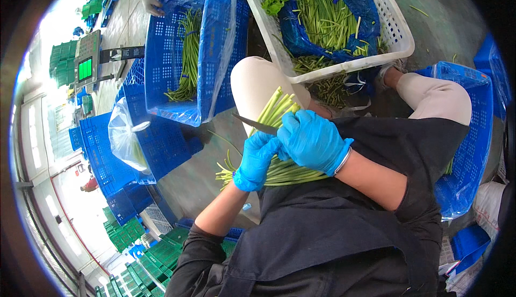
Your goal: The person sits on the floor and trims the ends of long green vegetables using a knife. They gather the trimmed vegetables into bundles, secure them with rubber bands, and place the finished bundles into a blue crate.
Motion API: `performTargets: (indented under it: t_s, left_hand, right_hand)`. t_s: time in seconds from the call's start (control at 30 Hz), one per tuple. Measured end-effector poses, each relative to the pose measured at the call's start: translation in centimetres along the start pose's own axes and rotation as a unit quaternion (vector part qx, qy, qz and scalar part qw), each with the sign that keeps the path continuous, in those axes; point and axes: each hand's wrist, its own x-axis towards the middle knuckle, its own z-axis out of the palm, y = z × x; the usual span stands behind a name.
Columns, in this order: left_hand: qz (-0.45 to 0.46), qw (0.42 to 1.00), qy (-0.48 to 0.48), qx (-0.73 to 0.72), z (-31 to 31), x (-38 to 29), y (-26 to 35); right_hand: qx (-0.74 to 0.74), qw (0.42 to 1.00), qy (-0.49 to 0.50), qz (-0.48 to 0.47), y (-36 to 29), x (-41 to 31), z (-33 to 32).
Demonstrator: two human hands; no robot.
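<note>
Green garlic scapes [290,173] lie across my lap, with cut-looking pale ends [275,107] rising above my hands. My left hand [254,162], in a blue glove, grips several of the stalks from the left. In my right hand [314,139], gloved too, is a knife whose dark blade [254,124] points left across the stalks; its handle is hidden by my fingers. The two hands touch each other. Curled tips and a bit of blue band show beside my left wrist.
Ahead, a white crate [354,64] with blue film holds many scapes. A blue crate [171,107] with a banded bundle [189,55] sits by a scale display [86,69]. Another person's gloved hand [151,4] is at its rim. Trimmings [328,93] litter the floor; another blue crate [469,176] stands right.
</note>
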Motion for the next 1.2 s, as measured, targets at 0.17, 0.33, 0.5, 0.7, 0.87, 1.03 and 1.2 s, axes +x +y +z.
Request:
performTargets:
  t_s: [0.17, 0.33, 0.5, 0.7, 0.87, 1.03, 1.2]
  left_hand:
    - [0.054, 0.997, -0.059, 0.007, 0.3, -1.4, 0.1]
    - [0.140, 0.988, -0.036, 0.055, 0.3, -1.1, 0.4]
    - [0.187, 0.979, -0.032, 0.081, 0.3, -0.9, 0.9]
    - [0.189, 0.974, 0.017, 0.122, 0.2, -0.9, 1.2]
    - [0.280, 0.869, 0.245, 0.326, 0.9, 0.7, 1.5]
    - [0.328, 0.788, 0.012, 0.522, 1.9, -1.4, 2.5]
    - [0.240, 0.794, 0.012, 0.558, 2.5, -2.4, 2.0]
  right_hand:
    - [-0.135, 0.978, 0.038, 0.154, 5.3, 1.4, -1.4]
    - [-0.115, 0.973, 0.122, 0.160, 10.9, 1.2, -3.9]
    - [-0.063, 0.964, 0.161, 0.202, 13.6, 1.2, -4.5]
    - [0.019, 0.951, 0.171, 0.257, 12.6, -2.8, -2.9]
    - [0.385, 0.818, 0.107, 0.413, 11.3, -6.7, -3.0]
    - [0.602, 0.611, 0.103, 0.504, 10.5, -8.6, -2.3]
    - [0.631, 0.599, 0.107, 0.480, 10.4, -8.9, -1.7]
